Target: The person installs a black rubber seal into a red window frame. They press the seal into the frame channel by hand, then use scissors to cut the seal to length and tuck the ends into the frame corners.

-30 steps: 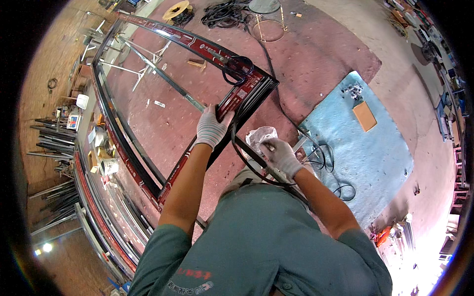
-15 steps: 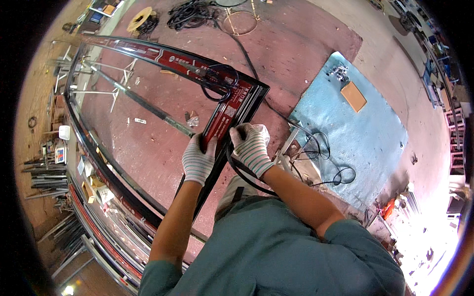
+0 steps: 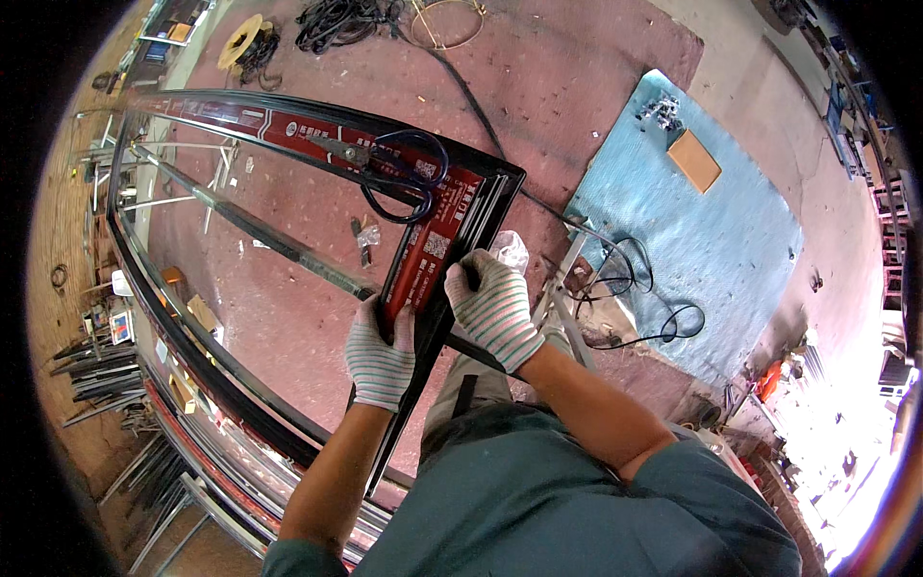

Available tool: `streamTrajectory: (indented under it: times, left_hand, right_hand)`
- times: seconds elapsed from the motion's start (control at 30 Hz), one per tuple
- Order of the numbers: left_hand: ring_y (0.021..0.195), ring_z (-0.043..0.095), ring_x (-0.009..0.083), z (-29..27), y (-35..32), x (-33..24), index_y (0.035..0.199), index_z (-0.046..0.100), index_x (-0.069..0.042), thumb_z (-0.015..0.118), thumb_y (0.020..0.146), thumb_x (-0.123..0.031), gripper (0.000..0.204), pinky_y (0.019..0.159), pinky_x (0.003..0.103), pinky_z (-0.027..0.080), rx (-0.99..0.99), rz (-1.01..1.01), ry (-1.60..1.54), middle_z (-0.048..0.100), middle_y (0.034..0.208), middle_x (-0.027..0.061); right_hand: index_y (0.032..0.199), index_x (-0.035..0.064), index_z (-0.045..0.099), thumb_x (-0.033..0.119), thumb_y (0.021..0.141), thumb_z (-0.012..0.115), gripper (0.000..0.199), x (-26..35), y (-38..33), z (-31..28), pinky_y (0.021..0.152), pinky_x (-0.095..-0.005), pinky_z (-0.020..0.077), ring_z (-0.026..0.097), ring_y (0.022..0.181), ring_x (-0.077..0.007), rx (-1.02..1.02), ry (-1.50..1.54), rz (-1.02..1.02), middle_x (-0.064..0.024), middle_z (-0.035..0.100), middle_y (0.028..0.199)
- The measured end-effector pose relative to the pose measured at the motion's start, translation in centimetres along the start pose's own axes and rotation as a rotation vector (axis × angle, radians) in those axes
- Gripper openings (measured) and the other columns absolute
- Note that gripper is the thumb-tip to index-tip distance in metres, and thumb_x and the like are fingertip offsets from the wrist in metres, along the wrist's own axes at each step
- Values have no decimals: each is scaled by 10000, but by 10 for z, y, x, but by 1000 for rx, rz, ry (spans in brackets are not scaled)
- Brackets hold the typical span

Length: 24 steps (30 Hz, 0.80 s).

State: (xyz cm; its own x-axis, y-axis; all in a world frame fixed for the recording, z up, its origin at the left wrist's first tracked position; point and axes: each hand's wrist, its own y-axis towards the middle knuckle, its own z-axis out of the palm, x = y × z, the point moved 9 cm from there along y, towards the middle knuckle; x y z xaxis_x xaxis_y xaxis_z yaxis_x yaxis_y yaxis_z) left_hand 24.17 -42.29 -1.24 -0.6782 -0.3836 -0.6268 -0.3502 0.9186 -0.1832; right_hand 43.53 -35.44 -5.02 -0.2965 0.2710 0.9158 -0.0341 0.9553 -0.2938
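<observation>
A large dark window frame (image 3: 452,216) with red printed film lies in front of me. My left hand (image 3: 380,361), in a striped knit glove, is closed round its near bar, with the thumb on the red face. At the bar's outer edge my right hand (image 3: 492,306), gloved alike, is closed in a pinch. A black rubber strip (image 3: 484,354) passes beneath the right hand; its part inside the fingers is hidden. Scissors (image 3: 399,173) with dark looped handles rest on the frame near its corner.
On the right, a light-blue mat (image 3: 731,260) holds a tan tray (image 3: 694,162) and a pile of small metal parts (image 3: 661,112). A black cable (image 3: 471,101) crosses the reddish floor. Long metal profiles (image 3: 231,452) lie at the left. A wooden spool (image 3: 240,41) stands far left.
The black strip's loop beside my right hand has dropped lower and now shows only below the hand. The right hand stays pinched at the bar's edge, the left on the bar. My view has shifted slightly.
</observation>
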Motion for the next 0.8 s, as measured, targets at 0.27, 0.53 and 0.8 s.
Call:
streamTrajectory:
  times: [0.27, 0.53, 0.8]
  left_hand:
    - [943, 619, 191, 1, -1, -9, 1184, 577, 10, 586, 1014, -144, 229, 889, 312, 495, 22, 23, -31, 678, 1035, 128]
    - [932, 615, 188, 4, -1, -2, 1193, 570, 12, 583, 1020, -164, 247, 879, 310, 497, 43, 27, -51, 673, 1028, 123]
    - [865, 666, 244, 2, -1, -2, 1183, 575, 6, 629, 978, -174, 278, 813, 342, 530, 1, 71, -57, 688, 969, 158]
  right_hand:
    - [806, -5, 630, 152, 946, 647, 211, 9, -4, 0, 490, -312, 444, 504, 528, -125, 48, -31, -60, -104, 588, 606]
    - [783, 1, 616, 127, 949, 638, 209, 11, -2, -1, 464, -286, 414, 471, 519, -90, 2, 21, -53, -48, 546, 580]
    - [792, 9, 622, 93, 939, 636, 170, 5, 3, -3, 487, -284, 424, 493, 533, -97, -95, 52, -58, -45, 560, 603]
